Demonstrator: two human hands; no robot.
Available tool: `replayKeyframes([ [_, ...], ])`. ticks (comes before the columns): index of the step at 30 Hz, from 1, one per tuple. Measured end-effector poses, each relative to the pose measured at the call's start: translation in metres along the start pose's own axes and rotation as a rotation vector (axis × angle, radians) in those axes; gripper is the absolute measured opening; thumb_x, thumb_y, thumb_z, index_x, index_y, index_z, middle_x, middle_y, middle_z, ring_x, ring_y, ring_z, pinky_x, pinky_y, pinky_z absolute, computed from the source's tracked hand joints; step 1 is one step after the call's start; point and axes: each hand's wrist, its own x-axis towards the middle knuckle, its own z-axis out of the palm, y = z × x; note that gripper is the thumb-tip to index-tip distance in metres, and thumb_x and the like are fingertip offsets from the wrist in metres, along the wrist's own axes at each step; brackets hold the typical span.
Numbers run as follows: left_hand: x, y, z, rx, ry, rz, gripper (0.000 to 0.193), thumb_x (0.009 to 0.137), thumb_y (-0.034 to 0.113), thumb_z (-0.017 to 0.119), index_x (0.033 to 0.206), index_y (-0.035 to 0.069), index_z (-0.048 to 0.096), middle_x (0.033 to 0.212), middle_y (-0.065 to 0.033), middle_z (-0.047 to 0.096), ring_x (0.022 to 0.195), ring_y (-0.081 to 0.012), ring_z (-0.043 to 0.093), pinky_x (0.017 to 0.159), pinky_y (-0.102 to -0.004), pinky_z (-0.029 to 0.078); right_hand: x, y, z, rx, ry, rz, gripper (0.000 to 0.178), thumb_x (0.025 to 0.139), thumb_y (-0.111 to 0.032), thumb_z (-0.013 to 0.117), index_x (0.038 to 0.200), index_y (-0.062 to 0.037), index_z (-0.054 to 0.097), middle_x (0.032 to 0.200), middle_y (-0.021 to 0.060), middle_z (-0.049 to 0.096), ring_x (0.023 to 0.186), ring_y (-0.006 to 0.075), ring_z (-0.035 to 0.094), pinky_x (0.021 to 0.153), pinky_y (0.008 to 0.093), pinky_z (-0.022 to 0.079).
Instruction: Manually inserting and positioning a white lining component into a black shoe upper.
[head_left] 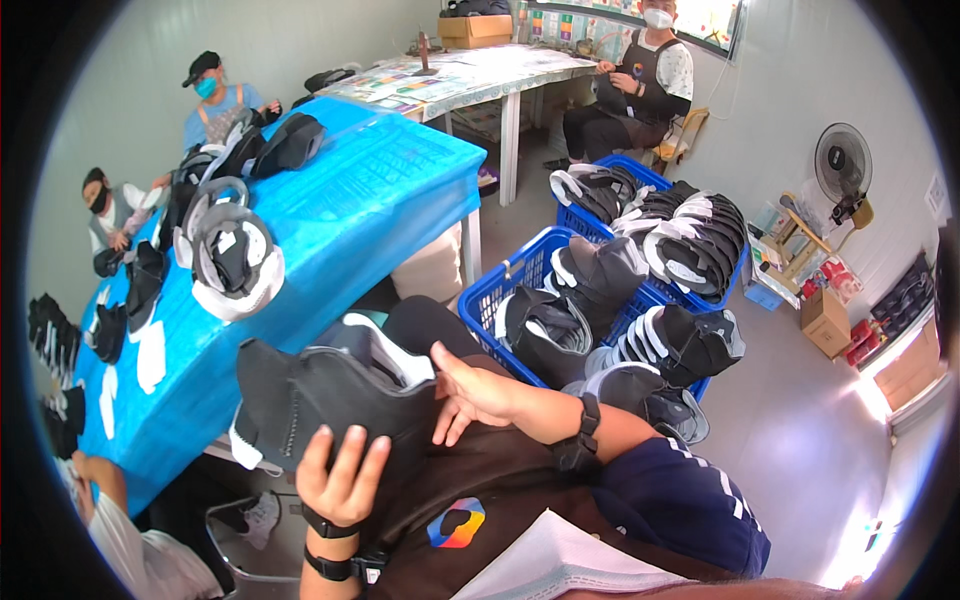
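Note:
A black shoe upper [340,400] with a stitched seam and a pale grey lining is held in front of my body, over my lap. My left hand [340,480] grips it from the near side, fingers laid up against its black wall; the thumb is hidden. At the upper's right end is my right hand [475,392], thumb raised and fingers apart, next to its edge; whether it touches cannot be made out. On the blue-covered table [370,190] ahead lie a stack of grey and white ring-shaped pieces [235,255] and more black uppers [287,145].
Blue plastic baskets [510,268] filled with black and white uppers [690,240] stand to my right. Co-workers sit at the table's far left and by a white table [470,75] at the back. A fan [842,163] and a cardboard box [826,322] stand farther right.

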Motion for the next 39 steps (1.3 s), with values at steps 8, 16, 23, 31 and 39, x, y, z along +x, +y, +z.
replayKeyframes([
  [8,-0.013,0.002,0.027,-0.286,-0.398,-0.031,0.044,0.063,0.002,0.054,0.105,0.013,0.061,0.110,-0.0057,0.057,0.096,-0.0281,0.054,0.081,-0.0382,0.045,0.041,0.077,-0.035,0.261,0.135,0.134,0.039,0.093,-0.025,0.036,0.119,0.0034,0.039,0.114,0.0203,0.047,0.082,0.0366,0.060,0.074,0.0395,0.052],
  [16,-0.062,-0.005,0.038,-0.199,-0.374,-0.459,0.075,0.053,-0.007,0.052,0.125,0.011,0.044,0.134,-0.0177,0.033,0.125,-0.0375,0.029,0.102,-0.0497,0.022,0.052,0.097,-0.044,0.200,0.028,0.015,0.038,0.095,-0.022,0.032,0.125,0.0007,0.036,0.120,0.0146,0.046,0.088,0.0310,0.059,0.078,0.0385,0.051],
  [23,-0.100,0.000,0.046,-0.165,0.087,-0.709,0.069,0.067,-0.008,0.049,0.131,0.000,0.025,0.139,-0.0247,0.018,0.127,-0.0406,0.022,0.103,-0.0465,0.021,0.050,0.106,-0.044,0.125,-0.004,-0.086,0.038,0.095,-0.022,0.031,0.127,-0.0014,0.036,0.115,0.0131,0.051,0.085,0.0242,0.060,0.076,0.0355,0.052],
  [31,-0.132,-0.022,0.060,-0.815,-0.119,-1.156,0.047,0.078,-0.004,0.049,0.124,0.000,0.038,0.111,-0.0164,0.054,0.101,-0.0254,0.053,0.091,-0.0342,0.039,0.035,0.100,-0.052,0.358,0.099,-0.243,0.031,0.092,-0.022,0.040,0.116,-0.0035,0.045,0.102,0.0118,0.057,0.077,0.0235,0.061,0.065,0.0329,0.053],
  [39,-0.128,-0.018,0.062,-0.516,-0.315,-0.896,0.012,0.078,0.005,0.053,0.085,0.007,0.062,0.081,-0.0048,0.063,0.084,-0.0231,0.058,0.097,-0.0407,0.032,-0.083,-0.020,-0.159,-0.755,1.099,-0.871,0.035,0.094,-0.022,0.039,0.115,0.0041,0.050,0.106,0.0099,0.057,0.097,0.0154,0.052,0.088,0.0285,0.038],
])
